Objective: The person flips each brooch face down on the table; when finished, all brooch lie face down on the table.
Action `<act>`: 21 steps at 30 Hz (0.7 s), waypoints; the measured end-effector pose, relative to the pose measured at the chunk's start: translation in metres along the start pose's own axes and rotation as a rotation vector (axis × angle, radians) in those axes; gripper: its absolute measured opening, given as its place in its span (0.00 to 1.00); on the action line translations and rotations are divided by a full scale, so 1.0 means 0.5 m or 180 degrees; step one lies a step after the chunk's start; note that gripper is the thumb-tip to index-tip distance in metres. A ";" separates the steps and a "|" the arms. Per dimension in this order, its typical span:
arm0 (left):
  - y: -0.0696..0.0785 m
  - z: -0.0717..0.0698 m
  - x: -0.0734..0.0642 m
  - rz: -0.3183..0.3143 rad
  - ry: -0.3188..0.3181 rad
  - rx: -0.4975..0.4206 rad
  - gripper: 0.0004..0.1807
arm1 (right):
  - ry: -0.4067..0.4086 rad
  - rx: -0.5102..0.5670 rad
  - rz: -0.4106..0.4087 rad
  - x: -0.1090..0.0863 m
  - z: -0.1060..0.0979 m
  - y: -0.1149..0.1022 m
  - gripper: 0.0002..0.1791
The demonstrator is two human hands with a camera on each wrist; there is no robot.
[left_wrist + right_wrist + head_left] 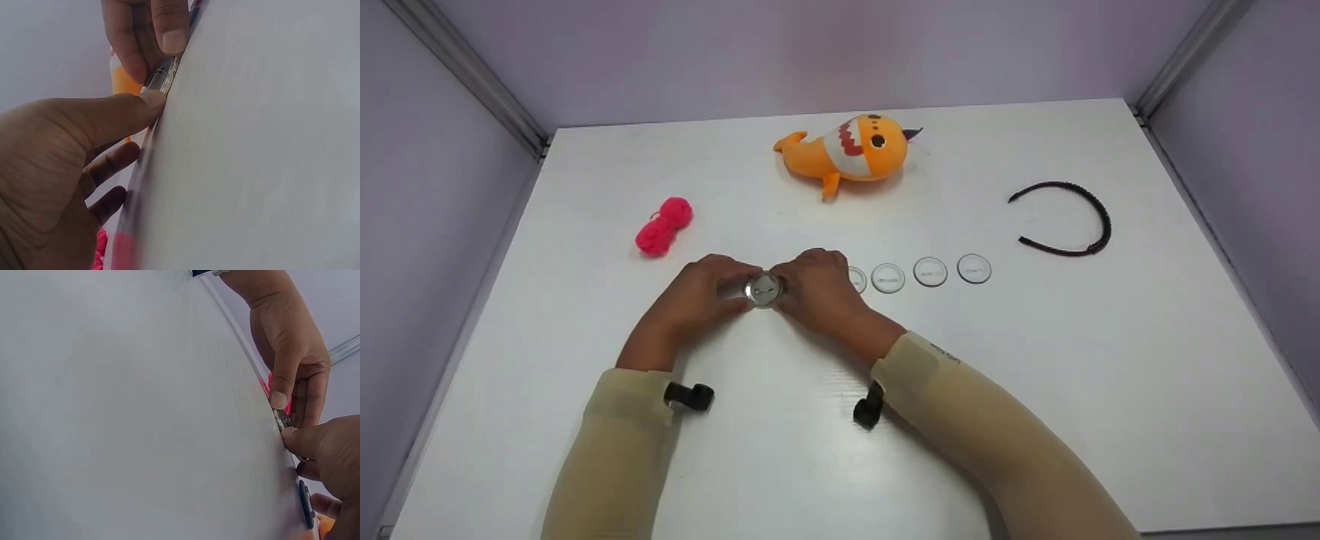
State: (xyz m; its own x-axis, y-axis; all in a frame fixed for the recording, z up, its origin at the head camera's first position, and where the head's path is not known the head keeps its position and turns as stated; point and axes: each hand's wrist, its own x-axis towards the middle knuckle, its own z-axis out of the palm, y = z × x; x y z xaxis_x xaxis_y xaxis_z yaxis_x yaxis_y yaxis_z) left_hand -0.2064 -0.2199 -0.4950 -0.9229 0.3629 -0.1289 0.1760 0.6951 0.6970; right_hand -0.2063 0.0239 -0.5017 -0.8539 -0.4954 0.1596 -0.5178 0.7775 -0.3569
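Observation:
A small round silver disc (764, 289) with a thin wire-like piece on its top lies between my two hands, low at the tabletop. My left hand (697, 300) pinches its left edge; in the left wrist view the thumb is at the rim and the other fingers are spread behind. From the opposite side my right hand (821, 289) holds the disc's right edge with thumb and fingertips. Right of that hand runs a row of several pale round discs (888, 278) with dark rims, the nearest partly hidden by it. One blue-edged disc (306, 503) shows beside the right fingers.
An orange plush shark (847, 150) lies at the back of the white table (825, 450). Pink yarn (664, 227) is at the left, and a black headband (1099, 217) lies at the right. Pale walls (810, 52) enclose the table's back and sides.

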 end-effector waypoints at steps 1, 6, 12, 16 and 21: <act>0.000 0.000 0.000 -0.0001 0.0001 -0.0009 0.27 | 0.0002 -0.0004 0.0006 0.000 0.001 0.001 0.15; 0.001 0.000 -0.001 0.0010 0.0014 0.0004 0.27 | -0.0015 -0.0001 0.0034 0.002 0.002 0.003 0.16; 0.004 -0.001 -0.002 -0.0012 0.0029 -0.0005 0.27 | -0.0118 0.0043 0.0113 -0.001 -0.005 -0.001 0.18; 0.002 -0.002 -0.002 0.0007 0.0035 -0.0017 0.28 | -0.0144 0.0027 0.0137 -0.001 -0.007 -0.002 0.18; -0.002 -0.001 -0.001 0.0019 0.0037 -0.0048 0.28 | -0.0126 0.0057 0.0183 -0.001 -0.008 -0.001 0.19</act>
State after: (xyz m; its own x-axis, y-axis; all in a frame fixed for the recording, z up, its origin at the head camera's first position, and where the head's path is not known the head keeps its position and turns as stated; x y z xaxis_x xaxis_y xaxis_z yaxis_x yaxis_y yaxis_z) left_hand -0.2064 -0.2212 -0.4954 -0.9258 0.3597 -0.1165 0.1764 0.6834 0.7084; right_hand -0.2056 0.0252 -0.4978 -0.8792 -0.4654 0.1021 -0.4667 0.7982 -0.3808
